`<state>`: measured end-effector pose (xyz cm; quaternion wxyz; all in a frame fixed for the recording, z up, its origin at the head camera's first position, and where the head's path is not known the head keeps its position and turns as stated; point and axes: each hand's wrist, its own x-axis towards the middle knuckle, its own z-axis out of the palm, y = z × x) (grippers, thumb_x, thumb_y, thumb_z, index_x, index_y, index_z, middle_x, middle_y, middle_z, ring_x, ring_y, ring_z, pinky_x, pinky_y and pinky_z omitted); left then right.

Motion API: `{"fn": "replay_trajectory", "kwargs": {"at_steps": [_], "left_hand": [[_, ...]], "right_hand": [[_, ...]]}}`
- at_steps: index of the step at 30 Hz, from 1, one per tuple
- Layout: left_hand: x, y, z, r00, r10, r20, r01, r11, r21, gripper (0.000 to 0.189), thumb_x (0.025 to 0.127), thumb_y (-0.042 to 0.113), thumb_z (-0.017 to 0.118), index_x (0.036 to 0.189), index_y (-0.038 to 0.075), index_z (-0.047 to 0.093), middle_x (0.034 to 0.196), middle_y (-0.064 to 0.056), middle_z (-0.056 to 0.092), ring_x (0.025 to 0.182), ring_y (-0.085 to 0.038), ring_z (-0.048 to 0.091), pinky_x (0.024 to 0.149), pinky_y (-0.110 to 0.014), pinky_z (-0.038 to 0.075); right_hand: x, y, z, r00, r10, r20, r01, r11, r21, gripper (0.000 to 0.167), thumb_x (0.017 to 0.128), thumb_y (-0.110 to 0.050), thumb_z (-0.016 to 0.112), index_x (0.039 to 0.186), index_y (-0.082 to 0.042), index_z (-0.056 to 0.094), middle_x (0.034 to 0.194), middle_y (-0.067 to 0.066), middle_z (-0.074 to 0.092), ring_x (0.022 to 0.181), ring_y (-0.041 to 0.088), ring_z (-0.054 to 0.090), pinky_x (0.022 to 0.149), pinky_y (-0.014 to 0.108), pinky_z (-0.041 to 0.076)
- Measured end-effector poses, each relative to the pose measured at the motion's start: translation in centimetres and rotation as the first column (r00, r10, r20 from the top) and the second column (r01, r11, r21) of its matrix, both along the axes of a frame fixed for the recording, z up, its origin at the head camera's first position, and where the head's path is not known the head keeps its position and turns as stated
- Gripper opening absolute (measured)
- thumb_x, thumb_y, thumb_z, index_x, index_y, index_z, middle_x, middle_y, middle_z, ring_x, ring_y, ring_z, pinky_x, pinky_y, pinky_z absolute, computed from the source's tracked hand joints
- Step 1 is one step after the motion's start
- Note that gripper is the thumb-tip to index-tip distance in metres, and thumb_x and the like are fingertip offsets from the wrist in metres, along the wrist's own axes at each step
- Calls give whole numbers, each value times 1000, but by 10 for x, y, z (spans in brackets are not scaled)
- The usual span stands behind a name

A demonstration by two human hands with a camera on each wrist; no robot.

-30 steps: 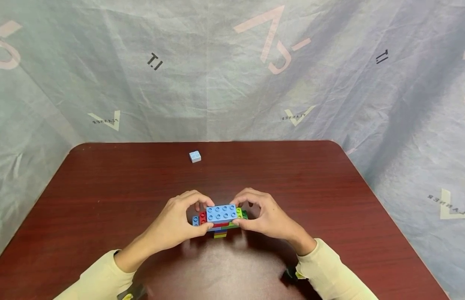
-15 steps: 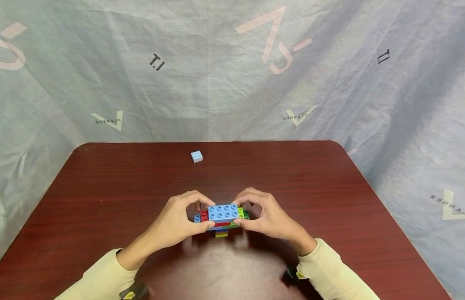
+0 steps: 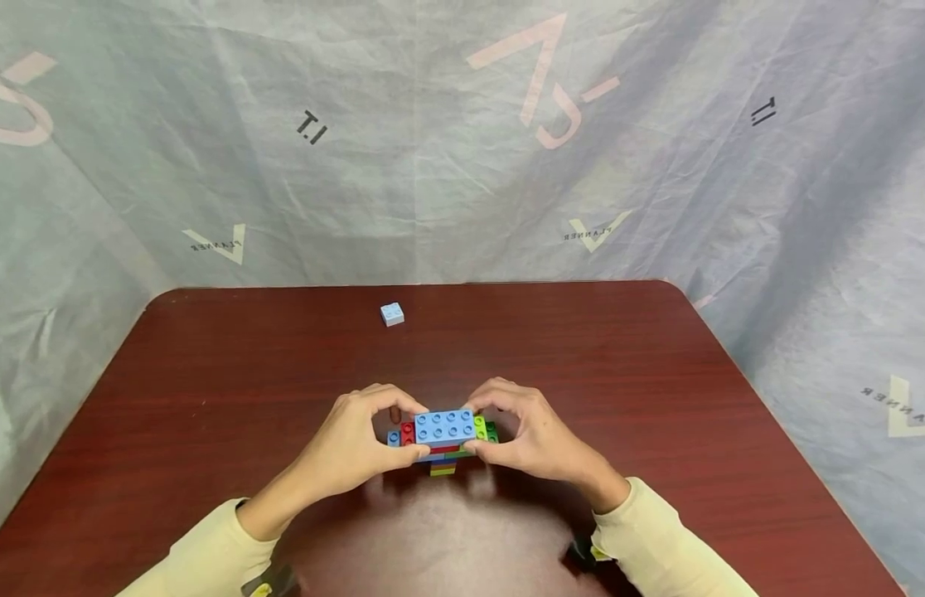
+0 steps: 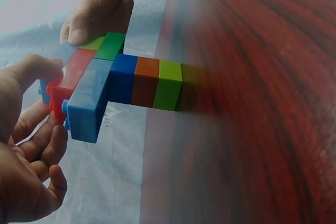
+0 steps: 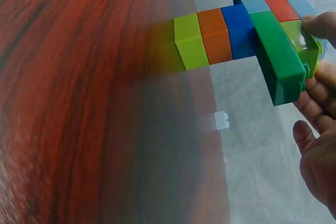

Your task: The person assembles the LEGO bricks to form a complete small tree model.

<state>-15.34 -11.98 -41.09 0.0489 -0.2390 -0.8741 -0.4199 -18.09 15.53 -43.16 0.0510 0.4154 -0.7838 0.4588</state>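
A long light blue toy building brick point(image 3: 445, 427) tops a T-shaped stack at the middle of the table. My left hand point(image 3: 348, 439) pinches its left end between thumb and fingers, and my right hand point(image 3: 535, 437) pinches the right end likewise. Directly below it lie a red brick point(image 4: 73, 72) and a lime brick point(image 5: 302, 40). Under those, a blue brick point(image 4: 92, 98) and a dark green brick point(image 5: 281, 59) reach out sideways. The narrow column beneath has a dark blue brick point(image 5: 240, 31), an orange brick point(image 5: 214, 35) and a lime-green brick point(image 5: 190, 41), which stands on the table.
One small pale blue brick point(image 3: 392, 314) lies near the back edge of the dark red wooden table point(image 3: 231, 373). Behind the table hangs a grey printed cloth point(image 3: 433, 166).
Both hands keep their hold at the ends of the light blue top brick. The head view has shifted slightly; the stack looks otherwise the same.
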Motion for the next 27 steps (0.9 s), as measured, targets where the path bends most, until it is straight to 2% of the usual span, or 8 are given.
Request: {"fn": "replay_trajectory", "kwargs": {"at_steps": [3,7,14,19,23,27], "left_hand": [[1,0,0,1000,9,8,-9,1000,-7,38,70,30,95,101,34,74,89,21,64,86,-3,58,84,-38,44],[1,2,-2,1000,-4,8,4,1000,-21,38,71,30,94,102,34,72,89,21,63,86,-4,59,86,-36,40],[2,0,-3,999,-12,-42,10,998,-57,36,74,32,92,103,33,71,91,19,62,89,-5,57,85,-35,39],[2,-1,0,999,-17,-41,15,998,-68,37,73,33,92,103,33,70,93,22,62,90,-2,56,86,-34,41],[1,0,2,999,-21,-30,19,997,-73,37,73,33,92,103,33,69,94,23,63,91,-1,55,86,-34,43],[2,0,2,1000,-21,-19,20,997,-76,37,74,34,92,103,34,70,94,25,63,92,-1,56,88,-35,43]], "right_hand": [[-1,0,-2,1000,0,3,0,1000,9,29,85,-16,85,110,-19,72,109,-2,71,102,12,65,85,36,59],[-1,2,-3,1000,-3,25,3,1000,24,28,85,-18,84,110,-20,71,109,-3,71,100,10,65,87,33,57],[-1,3,3,999,25,42,-27,998,54,28,88,-21,83,112,-21,69,109,-4,69,92,11,59,74,29,54],[-4,10,14,994,64,93,-73,992,104,35,89,-27,82,121,-25,68,117,-7,68,98,10,61,82,33,55],[-16,18,23,986,104,132,-113,992,62,41,88,-19,82,126,-23,68,122,-5,68,103,12,63,87,35,55],[-41,20,29,985,91,147,-94,995,16,39,88,-11,81,125,-22,70,119,-3,69,104,15,63,88,33,53]]}}
